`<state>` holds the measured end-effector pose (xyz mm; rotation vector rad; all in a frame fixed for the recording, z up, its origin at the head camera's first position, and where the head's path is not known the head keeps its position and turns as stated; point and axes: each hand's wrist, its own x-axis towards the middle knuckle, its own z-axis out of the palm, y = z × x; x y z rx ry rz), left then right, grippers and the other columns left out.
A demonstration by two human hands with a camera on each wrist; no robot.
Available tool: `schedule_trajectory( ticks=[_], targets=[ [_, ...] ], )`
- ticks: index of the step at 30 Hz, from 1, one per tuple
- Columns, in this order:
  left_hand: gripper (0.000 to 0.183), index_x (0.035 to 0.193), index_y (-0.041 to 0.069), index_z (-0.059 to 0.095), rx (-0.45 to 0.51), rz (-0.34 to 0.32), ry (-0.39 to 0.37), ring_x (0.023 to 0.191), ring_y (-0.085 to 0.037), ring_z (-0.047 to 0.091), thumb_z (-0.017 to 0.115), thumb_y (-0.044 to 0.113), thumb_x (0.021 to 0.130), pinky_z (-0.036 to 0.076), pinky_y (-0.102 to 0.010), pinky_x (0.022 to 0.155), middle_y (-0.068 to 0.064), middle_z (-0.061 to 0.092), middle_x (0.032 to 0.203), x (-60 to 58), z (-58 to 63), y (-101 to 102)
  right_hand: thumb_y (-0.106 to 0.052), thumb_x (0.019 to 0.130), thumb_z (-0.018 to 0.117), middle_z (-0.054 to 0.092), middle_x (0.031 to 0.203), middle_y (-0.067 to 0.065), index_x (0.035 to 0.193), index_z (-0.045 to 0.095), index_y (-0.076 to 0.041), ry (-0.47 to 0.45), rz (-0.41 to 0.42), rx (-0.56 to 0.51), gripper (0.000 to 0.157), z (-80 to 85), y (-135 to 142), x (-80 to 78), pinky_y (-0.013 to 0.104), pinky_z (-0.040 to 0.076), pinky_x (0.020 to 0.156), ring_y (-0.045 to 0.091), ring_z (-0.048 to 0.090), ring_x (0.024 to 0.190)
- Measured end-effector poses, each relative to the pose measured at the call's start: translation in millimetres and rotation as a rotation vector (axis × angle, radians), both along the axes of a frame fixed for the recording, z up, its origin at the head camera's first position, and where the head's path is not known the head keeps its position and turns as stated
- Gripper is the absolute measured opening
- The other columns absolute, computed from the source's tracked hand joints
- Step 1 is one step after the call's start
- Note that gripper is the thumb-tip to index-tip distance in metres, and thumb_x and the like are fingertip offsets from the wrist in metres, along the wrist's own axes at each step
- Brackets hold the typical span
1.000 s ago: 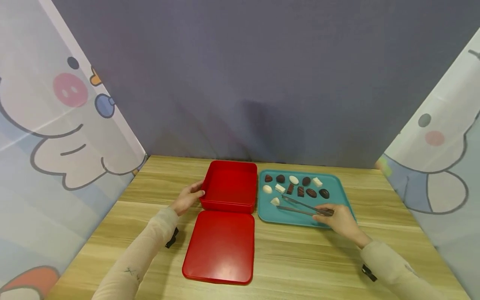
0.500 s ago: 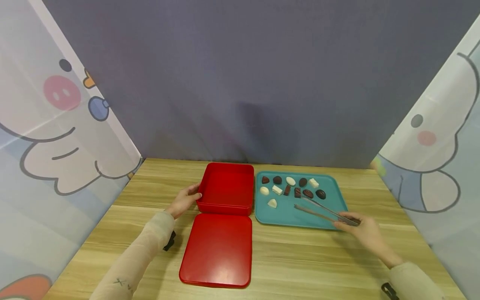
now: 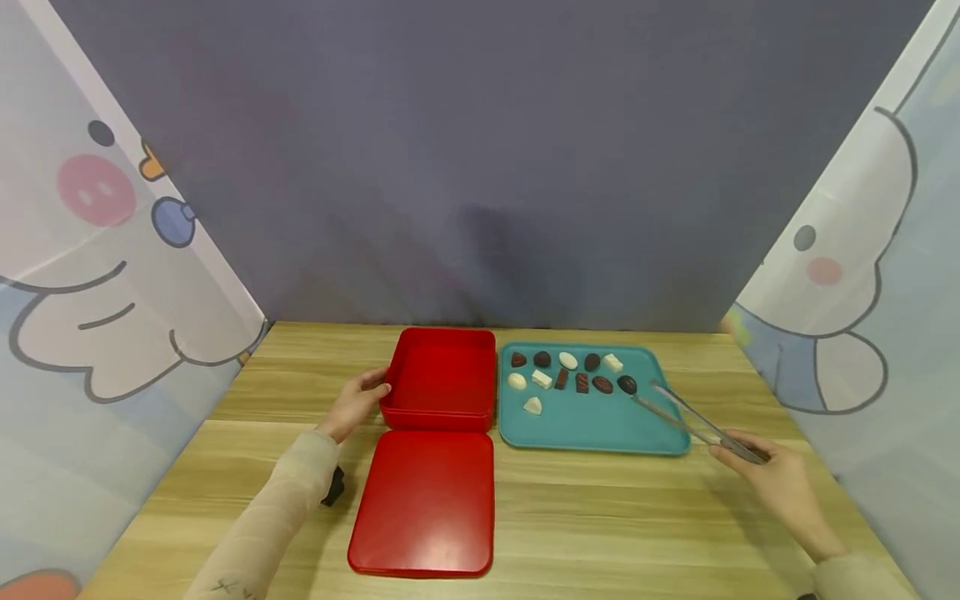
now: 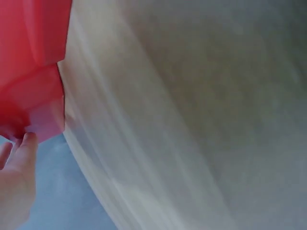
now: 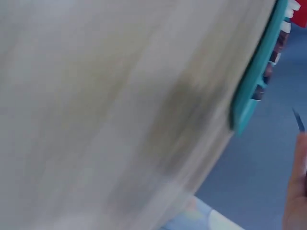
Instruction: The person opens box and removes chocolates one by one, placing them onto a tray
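Observation:
In the head view my left hand [image 3: 356,407] touches the left side of an open red box [image 3: 442,369], its thumb at the rim. The left wrist view shows fingers against the red wall. My right hand [image 3: 783,487] holds metal tongs [image 3: 738,448] beyond the front right corner of a teal tray [image 3: 585,423]. The tong tips are spread apart, near the tray's right edge, with nothing between them. Dark, brown and white chocolates [image 3: 602,384] lie in rows on the tray. One white chocolate [image 3: 532,406] sits alone in front of them.
A red lid [image 3: 423,504] lies flat on the wooden table [image 3: 600,517], just in front of the box. Behind the table hangs a grey curtain [image 3: 480,167]. Cartoon-printed sheets [image 3: 67,250] flank both sides.
My right hand has drawn the tongs right and toward me, away from the lone white chocolate, which stays on the tray. The left hand keeps its place at the box.

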<state>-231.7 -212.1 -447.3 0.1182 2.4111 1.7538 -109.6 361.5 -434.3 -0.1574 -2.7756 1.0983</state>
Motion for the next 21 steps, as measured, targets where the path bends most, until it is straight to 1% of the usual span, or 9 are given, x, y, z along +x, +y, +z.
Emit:
schedule_trajectory(
  ticks=[1, 2, 4, 5, 8, 11, 14, 16, 21],
  targets=[
    [0.052, 0.143, -0.003, 0.026, -0.003, 0.005, -0.001, 0.133, -0.036, 0.031, 0.044, 0.01, 0.096, 0.03, -0.048, 0.107, -0.023, 0.029, 0.146, 0.6, 1.5, -1, -0.035, 0.082, 0.067, 0.056, 0.117, 0.032, 0.118, 0.057, 0.008, 0.012, -0.02, -0.002, 0.057, -2.0, 2, 0.2, 0.006, 0.042, 0.059, -0.023, 0.039, 0.077],
    [0.052, 0.143, -0.003, 0.027, -0.004, 0.012, 0.0, 0.133, -0.036, 0.03, 0.044, 0.01, 0.096, 0.03, -0.048, 0.107, -0.022, 0.029, 0.146, 1.0, 2.9, -2, -0.036, 0.083, 0.067, 0.055, 0.117, 0.032, 0.117, 0.057, 0.009, 0.02, -0.041, 0.003, 0.057, -3.8, 5, 0.1, 0.005, 0.041, 0.058, -0.017, 0.049, 0.077],
    [0.051, 0.143, -0.002, 0.027, -0.008, 0.016, 0.002, 0.134, -0.035, 0.029, 0.044, 0.01, 0.096, 0.03, -0.048, 0.107, -0.021, 0.029, 0.147, 1.4, 5.5, -5, -0.037, 0.083, 0.066, 0.054, 0.119, 0.032, 0.118, 0.056, 0.009, 0.026, -0.094, -0.001, 0.059, -7.7, 10, 0.1, 0.006, 0.043, 0.057, 0.005, 0.063, 0.083],
    [0.051, 0.143, -0.002, 0.027, -0.009, 0.015, 0.002, 0.134, -0.035, 0.029, 0.044, 0.01, 0.096, 0.03, -0.048, 0.107, -0.021, 0.029, 0.147, 1.7, 6.8, -6, -0.039, 0.084, 0.065, 0.051, 0.122, 0.032, 0.119, 0.055, 0.009, 0.02, -0.123, -0.011, 0.06, -9.4, 13, 0.1, 0.011, 0.047, 0.063, 0.019, 0.064, 0.092],
    [0.051, 0.143, -0.002, 0.027, -0.016, 0.021, -0.006, 0.135, -0.035, 0.028, 0.043, 0.011, 0.097, 0.03, -0.049, 0.107, -0.021, 0.029, 0.147, 3.5, 10.5, -8, -0.043, 0.084, 0.062, 0.048, 0.126, 0.033, 0.123, 0.052, 0.009, -0.009, -0.197, -0.019, 0.066, -14.4, 21, 0.7, 0.026, 0.05, 0.073, 0.05, 0.046, 0.111],
    [0.051, 0.143, -0.002, 0.025, -0.049, 0.015, -0.014, 0.134, -0.037, 0.028, 0.041, 0.012, 0.097, 0.029, -0.051, 0.107, -0.022, 0.027, 0.147, 6.6, 13.6, -9, -0.045, 0.086, 0.059, 0.045, 0.126, 0.035, 0.126, 0.047, 0.01, -0.037, -0.232, -0.039, 0.07, -17.6, 27, 0.1, 0.051, 0.045, 0.08, 0.052, 0.044, 0.111],
    [0.051, 0.143, -0.003, 0.025, -0.075, 0.018, -0.013, 0.133, -0.039, 0.029, 0.04, 0.011, 0.097, 0.031, -0.052, 0.105, -0.023, 0.027, 0.146, 9.4, 15.2, -10, -0.046, 0.088, 0.054, 0.043, 0.127, 0.038, 0.128, 0.042, 0.014, -0.061, -0.21, -0.047, 0.072, -17.9, 33, -3.4, 0.058, 0.04, 0.083, 0.054, 0.042, 0.111],
    [0.05, 0.143, -0.004, 0.026, -0.082, 0.029, -0.01, 0.131, -0.039, 0.032, 0.04, 0.011, 0.097, 0.032, -0.053, 0.104, -0.023, 0.028, 0.146, 11.0, 15.5, -10, -0.046, 0.09, 0.051, 0.042, 0.126, 0.039, 0.128, 0.04, 0.016, -0.076, -0.19, -0.051, 0.073, -18.0, 36, -7.4, 0.058, 0.041, 0.082, 0.055, 0.042, 0.11],
    [0.049, 0.143, 0.0, 0.029, -0.104, 0.051, -0.023, 0.13, -0.037, 0.035, 0.041, 0.014, 0.097, 0.036, -0.053, 0.1, -0.021, 0.031, 0.146, 16.4, 14.3, -14, -0.048, 0.091, 0.047, 0.044, 0.124, 0.039, 0.129, 0.036, 0.017, -0.127, -0.17, -0.034, 0.077, -20.4, 43, -20.0, 0.041, 0.048, 0.074, 0.05, 0.049, 0.104]
  ],
)
